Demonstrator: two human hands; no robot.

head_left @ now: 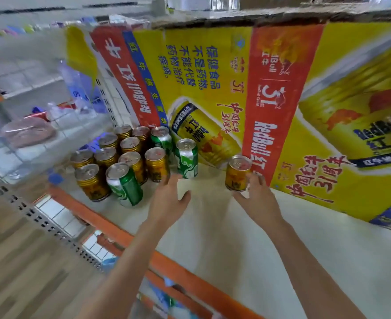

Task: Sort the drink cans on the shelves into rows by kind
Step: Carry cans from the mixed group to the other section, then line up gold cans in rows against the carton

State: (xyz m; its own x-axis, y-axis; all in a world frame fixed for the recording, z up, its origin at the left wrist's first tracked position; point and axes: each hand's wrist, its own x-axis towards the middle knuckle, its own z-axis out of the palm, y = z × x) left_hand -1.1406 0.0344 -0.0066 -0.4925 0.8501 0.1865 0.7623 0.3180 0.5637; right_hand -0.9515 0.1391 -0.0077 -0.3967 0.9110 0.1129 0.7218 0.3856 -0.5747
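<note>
Several gold cans (130,146) stand clustered on the pale shelf (212,226), mixed with three green cans: one at the front (126,186), one at the back (161,137), one on the right (187,158). My right hand (257,199) grips a lone gold can (237,173) that stands apart, next to the big carton. My left hand (170,199) reaches between the nearest gold can (156,164) and the right green can, fingers spread, touching the gold can's base; whether it grips is unclear.
A large yellow and red Red Bull carton (282,100) lies along the back and right of the shelf. An orange rail (120,236) edges the shelf front. Bagged goods (28,132) sit on a neighbouring shelf to the left. Wooden floor lies below.
</note>
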